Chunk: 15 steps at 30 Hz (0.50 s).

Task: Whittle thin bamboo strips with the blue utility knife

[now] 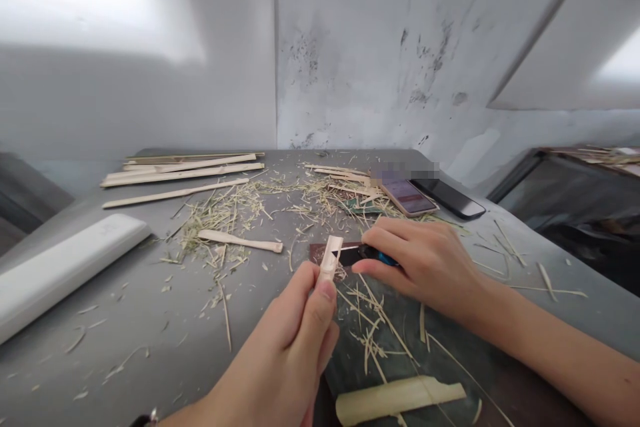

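Observation:
My left hand (305, 333) is closed around a short pale bamboo piece (331, 255), its upper end sticking out past the thumb. In my right hand (417, 263) is a utility knife (367, 253) with a black and blue handle. Its dark blade points left and meets the bamboo piece near the upper end. Beneath both hands lies a dark cutting board (395, 340) scattered with thin shavings. A wider split bamboo piece (400, 400) rests at the board's near edge. Left of the knife, a carved bamboo stick (240, 240) lies among shavings.
Long bamboo strips (185, 170) are stacked at the back left of the grey table (135, 307). A long white box-like object (65, 273) lies at the left. Two phones, one lit (407, 197) and one black (450, 199), lie at the back right. Behind stands a stained wall (360, 60).

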### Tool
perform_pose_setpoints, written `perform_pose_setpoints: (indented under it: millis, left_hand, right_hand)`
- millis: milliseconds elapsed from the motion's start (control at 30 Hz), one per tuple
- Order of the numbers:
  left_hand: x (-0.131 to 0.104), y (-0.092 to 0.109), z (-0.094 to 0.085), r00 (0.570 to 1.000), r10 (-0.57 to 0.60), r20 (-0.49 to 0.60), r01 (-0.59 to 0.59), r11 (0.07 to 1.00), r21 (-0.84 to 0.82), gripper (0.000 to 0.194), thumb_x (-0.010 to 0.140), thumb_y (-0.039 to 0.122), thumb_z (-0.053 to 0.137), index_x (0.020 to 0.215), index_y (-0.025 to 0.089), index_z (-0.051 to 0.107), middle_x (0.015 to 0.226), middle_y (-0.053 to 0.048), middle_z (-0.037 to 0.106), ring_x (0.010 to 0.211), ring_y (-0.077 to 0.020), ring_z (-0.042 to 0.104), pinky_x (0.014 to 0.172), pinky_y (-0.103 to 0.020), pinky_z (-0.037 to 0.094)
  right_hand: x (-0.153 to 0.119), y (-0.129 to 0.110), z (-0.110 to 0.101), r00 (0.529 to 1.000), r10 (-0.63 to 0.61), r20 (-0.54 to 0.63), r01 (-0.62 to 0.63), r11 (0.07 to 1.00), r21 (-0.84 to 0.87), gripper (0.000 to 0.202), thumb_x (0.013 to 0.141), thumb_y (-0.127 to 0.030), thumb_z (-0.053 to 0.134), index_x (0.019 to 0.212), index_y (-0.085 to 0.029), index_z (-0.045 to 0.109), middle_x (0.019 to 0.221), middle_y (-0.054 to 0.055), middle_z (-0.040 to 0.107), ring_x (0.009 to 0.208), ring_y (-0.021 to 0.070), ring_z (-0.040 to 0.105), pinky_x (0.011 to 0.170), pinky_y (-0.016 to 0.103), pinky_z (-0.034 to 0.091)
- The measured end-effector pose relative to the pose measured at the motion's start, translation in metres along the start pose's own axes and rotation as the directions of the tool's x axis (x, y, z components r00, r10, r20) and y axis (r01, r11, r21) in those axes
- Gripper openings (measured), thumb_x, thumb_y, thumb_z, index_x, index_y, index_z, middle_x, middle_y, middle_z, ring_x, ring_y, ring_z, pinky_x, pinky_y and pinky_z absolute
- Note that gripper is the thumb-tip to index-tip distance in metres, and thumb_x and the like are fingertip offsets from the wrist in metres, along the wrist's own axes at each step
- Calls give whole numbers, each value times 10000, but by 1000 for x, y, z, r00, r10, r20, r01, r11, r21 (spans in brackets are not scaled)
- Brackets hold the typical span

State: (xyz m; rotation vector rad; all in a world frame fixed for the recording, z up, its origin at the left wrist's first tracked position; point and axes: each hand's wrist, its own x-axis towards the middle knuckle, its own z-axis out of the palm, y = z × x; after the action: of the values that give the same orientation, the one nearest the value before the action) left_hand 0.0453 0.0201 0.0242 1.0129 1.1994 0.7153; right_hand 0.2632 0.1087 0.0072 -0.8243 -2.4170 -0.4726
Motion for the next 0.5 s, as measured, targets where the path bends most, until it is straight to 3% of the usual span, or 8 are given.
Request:
perform_pose_setpoints:
  millis: [300, 500]
  left_hand:
    - [0, 6, 0, 997, 68, 33, -68, 998, 11, 338, 1017, 623, 498, 997, 286, 490, 525, 131, 373, 365, -85, 243, 329, -183, 252]
    - [-4, 4, -5, 985, 167, 35, -168, 986, 16, 362, 1008, 643, 488, 1086, 297, 561, 592, 83, 469, 478, -115, 443, 369, -179, 327]
  right_hand:
    - [3, 5, -5, 998, -18, -55, 12, 995, -103, 456, 1075, -570, 494, 873, -194, 655, 748, 4, 646, 617, 131, 558, 560, 296, 315]
    - [6, 4, -4, 995, -8, -104, -2, 995, -96, 498, 1067, -610, 477, 855, -199, 661, 791, 17, 681, 619, 129, 574, 564, 299, 325]
